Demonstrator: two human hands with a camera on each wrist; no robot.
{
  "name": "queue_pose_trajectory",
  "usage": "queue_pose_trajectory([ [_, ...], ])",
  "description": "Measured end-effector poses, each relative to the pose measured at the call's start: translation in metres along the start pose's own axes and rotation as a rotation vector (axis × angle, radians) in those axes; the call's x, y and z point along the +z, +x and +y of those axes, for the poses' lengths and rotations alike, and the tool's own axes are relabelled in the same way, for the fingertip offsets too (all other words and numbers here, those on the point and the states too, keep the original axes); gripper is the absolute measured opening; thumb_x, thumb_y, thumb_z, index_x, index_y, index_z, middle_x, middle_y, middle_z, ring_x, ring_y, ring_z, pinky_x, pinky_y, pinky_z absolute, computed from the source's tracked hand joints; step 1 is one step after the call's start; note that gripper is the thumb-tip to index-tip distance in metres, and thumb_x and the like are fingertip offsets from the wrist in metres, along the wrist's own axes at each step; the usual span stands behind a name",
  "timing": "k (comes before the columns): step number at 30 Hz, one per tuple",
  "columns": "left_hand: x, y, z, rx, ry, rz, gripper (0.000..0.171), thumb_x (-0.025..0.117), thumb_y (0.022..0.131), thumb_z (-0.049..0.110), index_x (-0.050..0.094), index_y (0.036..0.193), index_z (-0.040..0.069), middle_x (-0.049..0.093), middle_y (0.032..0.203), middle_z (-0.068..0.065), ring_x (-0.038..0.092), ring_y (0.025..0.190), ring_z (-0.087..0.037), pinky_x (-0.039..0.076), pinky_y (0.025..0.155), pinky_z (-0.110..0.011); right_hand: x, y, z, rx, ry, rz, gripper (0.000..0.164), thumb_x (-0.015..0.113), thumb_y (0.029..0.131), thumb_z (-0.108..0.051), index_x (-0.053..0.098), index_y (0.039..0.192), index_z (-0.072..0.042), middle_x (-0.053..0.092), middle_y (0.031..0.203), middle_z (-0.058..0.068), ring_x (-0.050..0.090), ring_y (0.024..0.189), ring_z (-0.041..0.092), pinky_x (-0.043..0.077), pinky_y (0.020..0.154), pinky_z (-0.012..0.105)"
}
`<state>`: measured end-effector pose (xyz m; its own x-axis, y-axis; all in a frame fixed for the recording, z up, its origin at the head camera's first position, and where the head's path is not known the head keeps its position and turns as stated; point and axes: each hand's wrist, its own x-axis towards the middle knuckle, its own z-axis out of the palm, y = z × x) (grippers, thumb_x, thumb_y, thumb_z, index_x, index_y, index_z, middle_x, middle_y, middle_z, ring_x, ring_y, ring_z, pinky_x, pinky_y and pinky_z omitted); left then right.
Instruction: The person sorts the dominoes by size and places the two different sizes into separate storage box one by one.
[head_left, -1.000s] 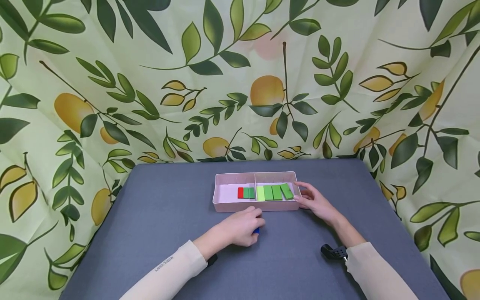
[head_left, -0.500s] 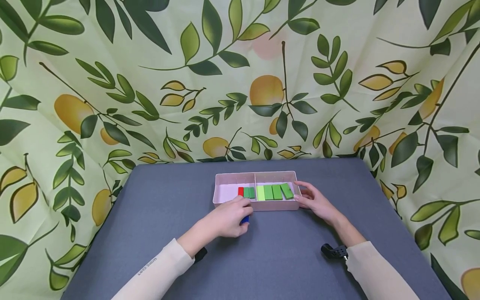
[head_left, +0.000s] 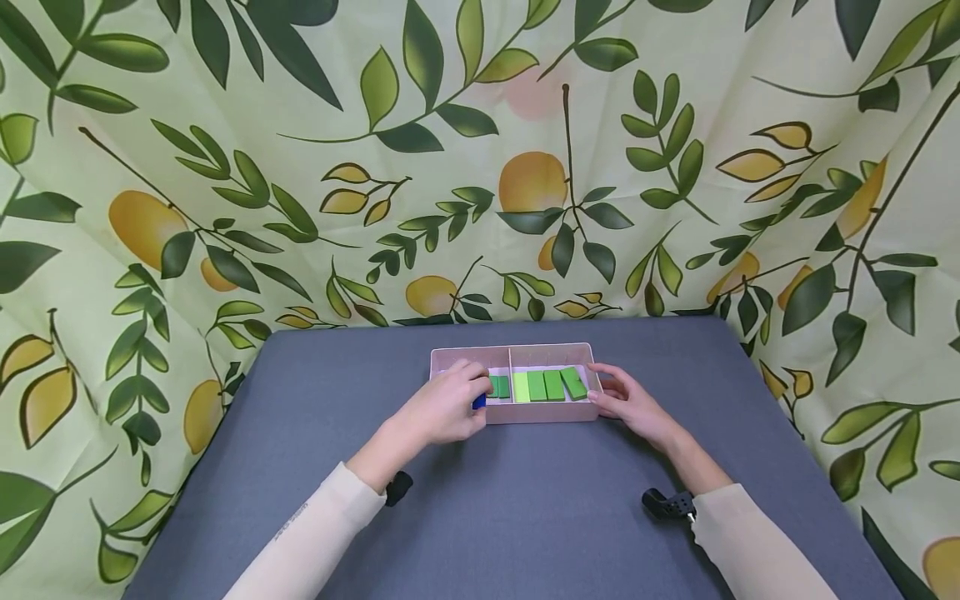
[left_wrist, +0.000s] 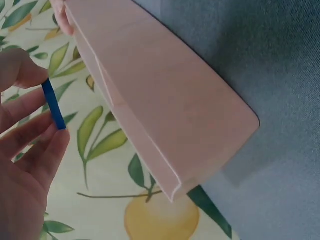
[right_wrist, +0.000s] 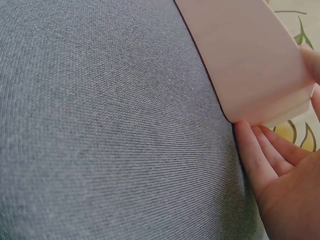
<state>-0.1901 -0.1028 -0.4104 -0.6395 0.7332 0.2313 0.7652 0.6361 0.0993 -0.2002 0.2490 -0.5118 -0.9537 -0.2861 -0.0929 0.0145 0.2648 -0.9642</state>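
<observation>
Nearest to us, two pale sleeves are reaching up the grey table [head_left: 525,517], one coming in from seven o'clock, the other from five o'clock, each with a small black camera mount sitting at the wrist.

The left hand [head_left: 442,408] is hanging over the near left corner of the pink tray [head_left: 450,357], and its fingers are curling round a small blue block [head_left: 478,402]. The left wrist view is showing it plainly: thumb and fingertips are pinching the blue block [left_wrist: 53,105] by its thin edges, and it is riding in the air just outside the tray's wall, not touching it.

Over at three o'clock of the tray, the right hand [head_left: 626,400] is lying against the tray's right end, fingers loose and spread, gripping nothing; the right wrist view is showing the fingers [right_wrist: 255,150] touching the tray's bottom corner [right_wrist: 250,65].

Inside the tray, a divider is splitting it into two compartments. Green blocks [head_left: 498,386] are lying in the left compartment, just beside the divider, close to the blue block. In the right compartment a light green block [head_left: 521,386] is leading a row of darker green blocks [head_left: 555,384], the last one tilting toward the right wall.

Farthest off, at twelve o'clock, a leaf and lemon print cloth [head_left: 480,167] is draping behind the table.
</observation>
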Motion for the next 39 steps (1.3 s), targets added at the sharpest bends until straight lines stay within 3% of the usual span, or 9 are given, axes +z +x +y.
queue_pose_trajectory([
  [10, 0.005, 0.013, -0.017, -0.098, -0.021, -0.014, 0.024, 0.072, 0.084, 0.012, 0.072, 0.107, 0.004, 0.066, 0.119, -0.008, 0.056, 0.114, -0.026, 0.048, 0.102, -0.037, 0.0, -0.001, -0.001, 0.006, -0.009, 0.005, 0.065, 0.064, 0.102, -0.027, 0.032, 0.157, -0.011, 0.041, 0.147, 0.03, 0.048, 0.128, 0.041, 0.055, 0.096, 0.04],
  [18, 0.01, 0.023, -0.025, -0.147, -0.029, -0.051, 0.025, 0.071, 0.086, 0.011, 0.072, 0.111, 0.005, 0.066, 0.119, -0.007, 0.055, 0.113, -0.025, 0.048, 0.101, -0.038, 0.0, -0.002, -0.002, 0.017, -0.015, 0.007, 0.066, 0.064, 0.102, -0.028, 0.032, 0.157, -0.012, 0.039, 0.149, 0.03, 0.047, 0.13, 0.042, 0.054, 0.097, 0.041],
  [28, 0.025, 0.026, -0.038, -0.198, -0.087, -0.093, 0.026, 0.07, 0.084, 0.009, 0.073, 0.11, 0.003, 0.066, 0.117, -0.009, 0.056, 0.112, -0.027, 0.049, 0.099, -0.04, 0.0, -0.002, -0.002, 0.009, -0.018, 0.011, 0.065, 0.065, 0.102, -0.027, 0.033, 0.157, -0.011, 0.039, 0.148, 0.03, 0.047, 0.129, 0.042, 0.054, 0.096, 0.04],
  [39, 0.04, 0.03, -0.05, -0.25, -0.073, -0.19, 0.025, 0.072, 0.085, 0.008, 0.072, 0.11, 0.005, 0.065, 0.115, -0.008, 0.056, 0.108, -0.025, 0.05, 0.096, -0.038, 0.0, -0.002, 0.0, 0.008, -0.012, 0.011, 0.065, 0.065, 0.101, -0.027, 0.034, 0.156, -0.011, 0.039, 0.148, 0.03, 0.046, 0.13, 0.042, 0.054, 0.097, 0.039],
])
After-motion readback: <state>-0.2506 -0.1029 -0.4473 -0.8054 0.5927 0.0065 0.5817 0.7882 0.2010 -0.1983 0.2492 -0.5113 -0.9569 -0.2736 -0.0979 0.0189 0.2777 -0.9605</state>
